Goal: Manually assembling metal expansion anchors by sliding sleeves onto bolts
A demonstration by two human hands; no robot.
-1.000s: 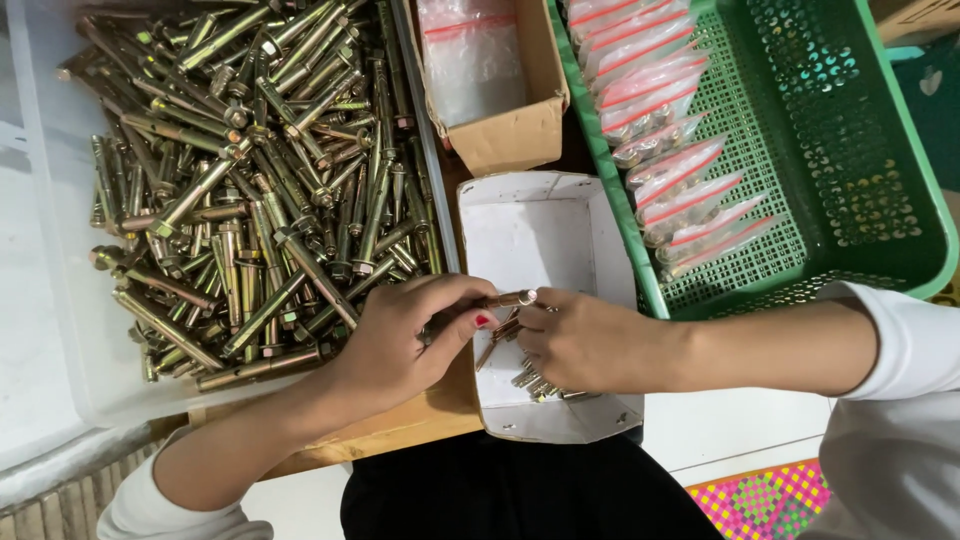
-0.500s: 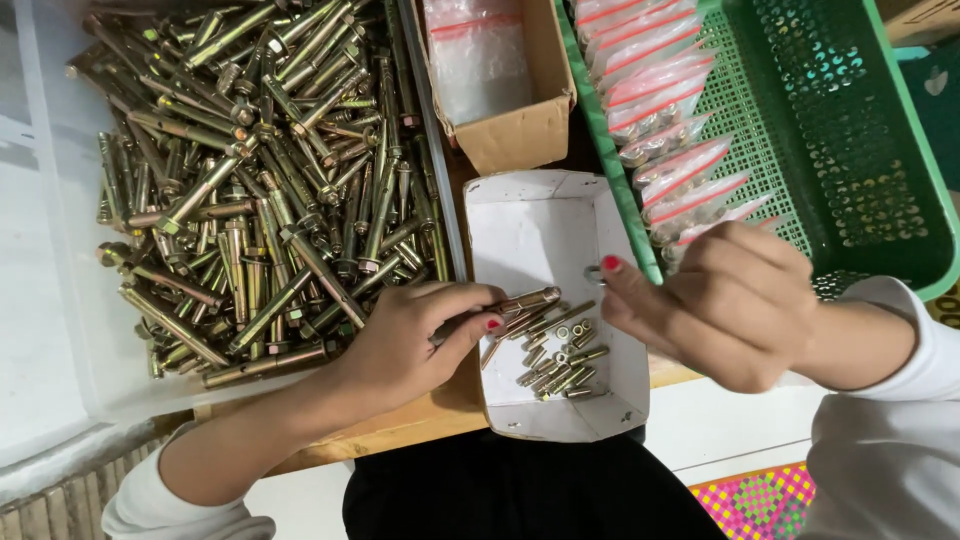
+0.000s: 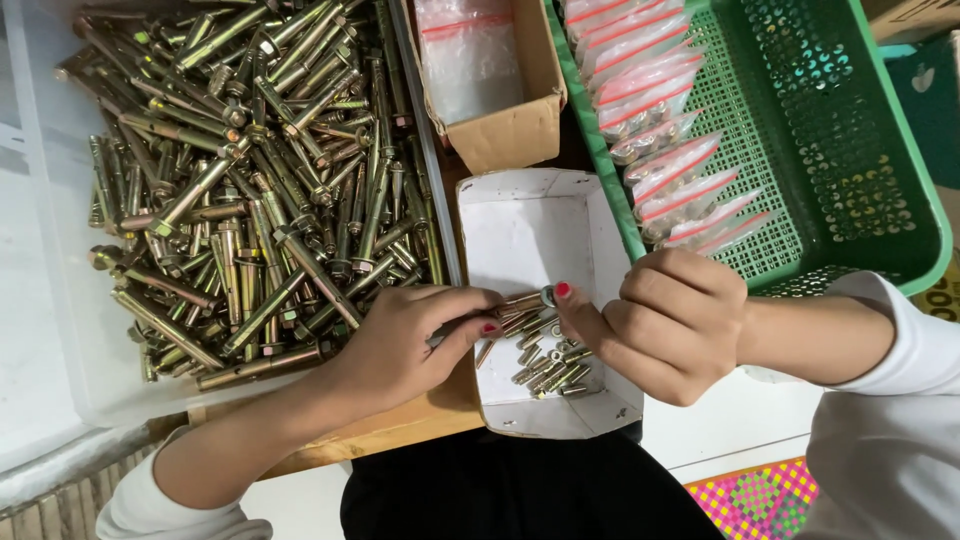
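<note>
1. Over the white tray (image 3: 520,215), both hands meet at its left-centre, above a small heap of loose bolts (image 3: 548,365) on the tray floor.
2. Left hand (image 3: 400,345): fingers closed around a small bundle of bolts (image 3: 515,305). The bundle's long axis runs roughly left to right, tilted slightly upward toward the right, with the heads projecting past the fingertips.
3. Right hand (image 3: 670,325): fingers curled, thumb and forefinger pinched on the head end of the same bundle. Whether anything lies in the palm cannot be told.
4. Governing relation: the bundle lies between the two hands, shanks in the left grip, heads at the right fingertips. Both hands touch it; neither is nearer.
5. Loose bolts in the tray lie just below the bundle, under the right thumb, pointing mostly along a similar diagonal.
6. Bin (image 3: 60,330) at left holds a large pile of longer bolts (image 3: 250,180), just beside the left wrist.
7. Green basket (image 3: 880,120) at right holds filled clear bags (image 3: 660,150), near the right knuckles.
8. Cardboard box (image 3: 500,90) with empty bags stands beyond the tray.
</note>
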